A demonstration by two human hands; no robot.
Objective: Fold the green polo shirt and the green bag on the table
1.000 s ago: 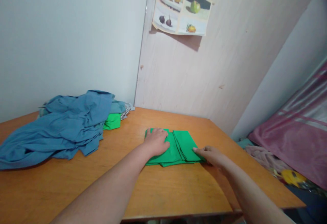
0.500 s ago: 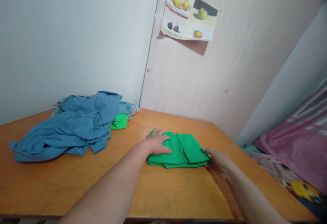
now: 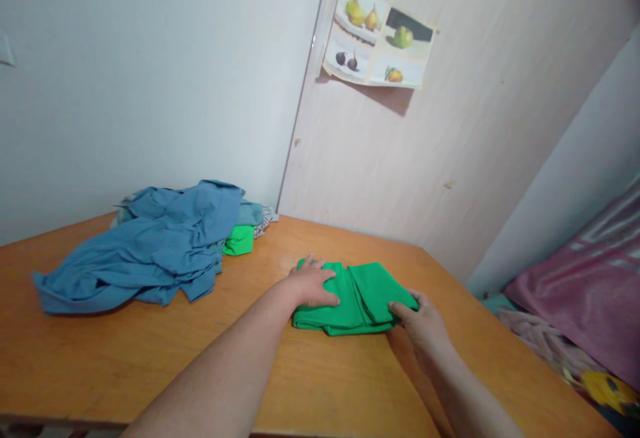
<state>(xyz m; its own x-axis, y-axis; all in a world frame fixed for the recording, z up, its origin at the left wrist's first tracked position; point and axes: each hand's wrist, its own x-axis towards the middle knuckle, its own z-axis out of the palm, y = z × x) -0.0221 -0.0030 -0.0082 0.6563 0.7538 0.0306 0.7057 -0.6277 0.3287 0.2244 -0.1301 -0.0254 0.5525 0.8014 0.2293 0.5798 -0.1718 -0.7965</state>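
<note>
A folded green cloth (image 3: 345, 305), perhaps a garment, lies on the wooden table (image 3: 320, 385) in front of me. On its left end my left hand (image 3: 313, 285) rests with fingers spread, pressing it flat. My right hand (image 3: 417, 315) grips the right edge of the cloth, thumb on top and fingers at the far side and beneath. That right end appears slightly raised off the table. The exact kind of garment cannot be made out from its folds.
A heap of crumpled blue clothing (image 3: 165, 245) sits on the table's left side, with a bright green piece (image 3: 240, 240) and a striped piece (image 3: 266, 219) under it. Fruit pictures (image 3: 380, 38) hang on the wall. Pink fabric (image 3: 575, 291) lies beyond the right edge.
My right hand has shifted its grip on the right edge, its thumb now on top of the cloth. My left hand stays on the left end. The view has turned slightly.
</note>
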